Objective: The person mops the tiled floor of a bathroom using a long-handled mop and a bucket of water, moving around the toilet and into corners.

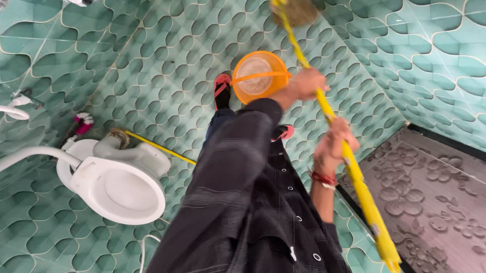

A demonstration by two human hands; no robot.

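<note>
Both my hands grip a long yellow handle [360, 186] that runs from the lower right up to a brownish scrub head [298, 7] resting on the green tiles. My left hand [306, 84], at the end of a dark sleeve, holds the handle nearer the head. My right hand [336, 143], with a red band at the wrist, holds it further down. An orange bucket [259, 75] holding cloudy water stands on the floor just beside my left hand, next to my feet in red slippers [222, 88].
A white toilet [114, 183] stands at the left, with a second yellow-handled brush [159, 147] lying behind it and a pink brush [83, 123] near the wall. A white hose [141, 255] trails below. A brown flower-patterned panel [437, 199] fills the lower right.
</note>
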